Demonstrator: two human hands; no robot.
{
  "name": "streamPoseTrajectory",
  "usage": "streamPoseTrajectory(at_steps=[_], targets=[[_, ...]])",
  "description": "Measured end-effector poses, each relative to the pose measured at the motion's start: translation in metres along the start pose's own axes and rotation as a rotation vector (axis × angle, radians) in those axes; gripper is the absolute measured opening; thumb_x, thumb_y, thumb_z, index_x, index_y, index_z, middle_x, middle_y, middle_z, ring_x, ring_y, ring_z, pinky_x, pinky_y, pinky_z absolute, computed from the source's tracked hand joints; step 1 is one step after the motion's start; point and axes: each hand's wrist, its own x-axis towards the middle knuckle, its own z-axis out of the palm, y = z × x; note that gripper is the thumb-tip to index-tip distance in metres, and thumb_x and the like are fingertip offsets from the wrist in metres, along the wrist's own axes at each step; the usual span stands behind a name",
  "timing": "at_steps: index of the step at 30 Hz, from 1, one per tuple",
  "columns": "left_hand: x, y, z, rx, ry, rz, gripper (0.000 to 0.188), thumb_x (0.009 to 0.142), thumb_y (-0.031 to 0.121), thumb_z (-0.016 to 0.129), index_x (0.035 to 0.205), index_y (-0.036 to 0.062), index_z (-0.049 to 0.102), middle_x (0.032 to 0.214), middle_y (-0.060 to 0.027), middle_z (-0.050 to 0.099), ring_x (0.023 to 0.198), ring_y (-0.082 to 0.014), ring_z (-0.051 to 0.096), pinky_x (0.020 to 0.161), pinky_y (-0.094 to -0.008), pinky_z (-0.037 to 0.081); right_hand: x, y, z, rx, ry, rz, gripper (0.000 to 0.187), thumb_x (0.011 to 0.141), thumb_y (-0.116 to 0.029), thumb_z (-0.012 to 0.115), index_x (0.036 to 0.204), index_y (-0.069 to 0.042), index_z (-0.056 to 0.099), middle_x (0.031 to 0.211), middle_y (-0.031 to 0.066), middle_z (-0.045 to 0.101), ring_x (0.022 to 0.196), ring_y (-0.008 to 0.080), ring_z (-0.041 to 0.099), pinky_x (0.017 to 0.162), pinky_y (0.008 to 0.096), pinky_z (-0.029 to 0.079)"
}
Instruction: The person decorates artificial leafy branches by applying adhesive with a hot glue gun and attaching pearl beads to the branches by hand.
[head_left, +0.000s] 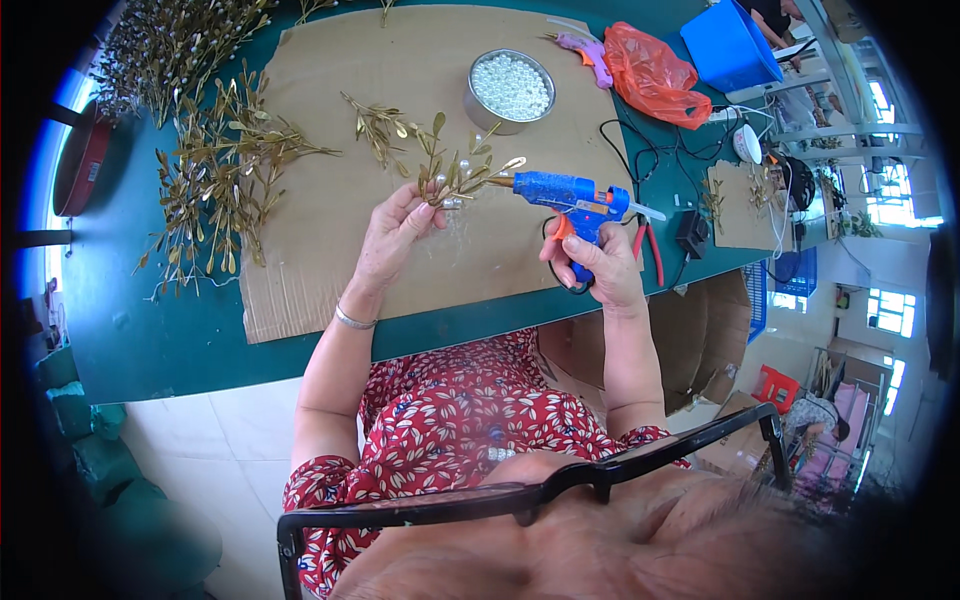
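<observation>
Between the thumb and fingers of my left hand point(393, 235) is a gold artificial leaf sprig point(437, 160), with a few white beads near it. My right hand point(600, 262) grips a blue hot glue gun point(560, 190) by its handle, fingers around the orange trigger. The gun's nozzle points left, close to the sprig's leaves; whether it touches them I cannot tell. Just beyond the sprig stands a round metal tin point(497, 112) full of white pearl beads point(512, 88). A smaller gold sprig point(375, 128) lies on the cardboard sheet point(330, 240) beyond my left hand.
Gold sprigs point(225, 170) are heaped at the left on the green table point(170, 350). A purple glue gun point(590, 55), red plastic bag point(655, 75) and blue bin point(730, 45) are at the far right. Red-handled pliers point(655, 250), cables and a black adapter point(692, 233) lie beside my right hand.
</observation>
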Motion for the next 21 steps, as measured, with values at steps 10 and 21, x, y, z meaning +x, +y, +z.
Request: streamPoseTrajectory(at_steps=[10,21], targets=[[0.0011,-0.0024,-0.0024,0.075,-0.032,0.001,0.032,0.092,0.018,0.052,0.118,-0.0009,0.051,0.077,0.0021,0.053,0.067,-0.0039,0.040,0.061,-0.0173,0.031,0.0028,-0.0050,-0.0021,-0.120,0.020,0.035,0.026,0.086,-0.022,0.061,0.100,0.000,0.057,0.070,0.0037,0.056,0.050,0.0084,0.052,0.044,0.0204,0.038],[0.0009,-0.0017,0.0009,0.064,-0.036,0.001,0.033,0.092,0.018,0.052,0.119,-0.0016,0.050,0.076,0.0029,0.050,0.067,-0.0034,0.040,0.061,-0.0162,0.031,0.0044,-0.0066,-0.0038,-0.170,0.014,0.063,0.026,0.087,-0.023,0.061,0.100,0.000,0.057,0.068,0.0015,0.054,0.050,0.0071,0.050,0.044,0.0198,0.036]])
